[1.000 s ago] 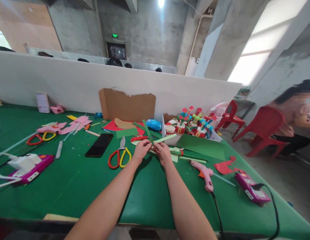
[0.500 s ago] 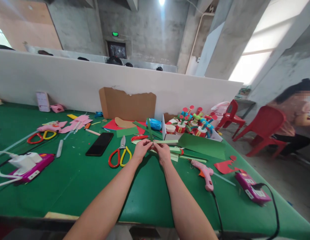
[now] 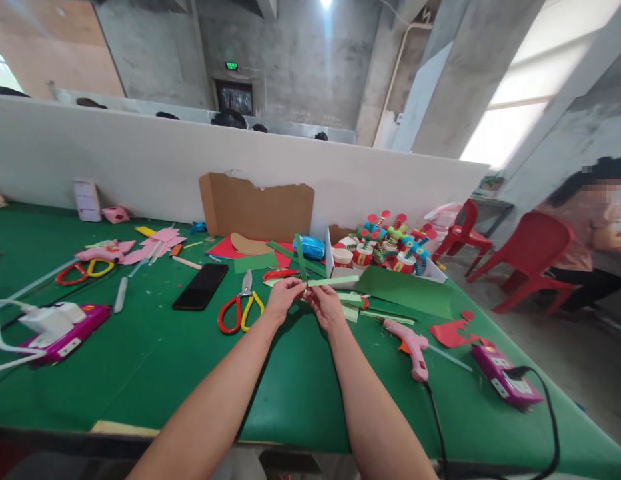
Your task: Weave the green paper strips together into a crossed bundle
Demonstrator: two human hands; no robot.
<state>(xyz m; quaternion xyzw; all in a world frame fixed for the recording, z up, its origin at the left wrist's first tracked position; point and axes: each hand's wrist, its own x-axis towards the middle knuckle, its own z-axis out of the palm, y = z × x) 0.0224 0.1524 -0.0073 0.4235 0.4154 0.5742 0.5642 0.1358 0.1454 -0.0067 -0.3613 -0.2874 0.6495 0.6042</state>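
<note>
My left hand (image 3: 285, 299) and my right hand (image 3: 325, 305) meet above the green table (image 3: 290, 387), fingertips pinched together. Between them are paper strips: a dark green strip (image 3: 300, 257) pointing up and away, and a pale green strip (image 3: 335, 281) reaching out to the right. Both strips come together at my fingertips, which hide the join. Red-and-yellow-handled scissors (image 3: 241, 303) lie just left of my left hand. More pale green strips (image 3: 350, 310) are spread beyond my right hand, beside a dark green paper sheet (image 3: 405, 293).
A pink glue gun (image 3: 410, 345) with its cord lies at right, near a purple power strip (image 3: 505, 377). A black phone (image 3: 200, 287) is at left. A white box (image 3: 335, 272) of paper-spring figures stands behind. A person (image 3: 585, 220) sits at far right.
My hands stay together in nearly the same place. The pale green strip's outer end has risen slightly, and my right fingers have shifted a little.
</note>
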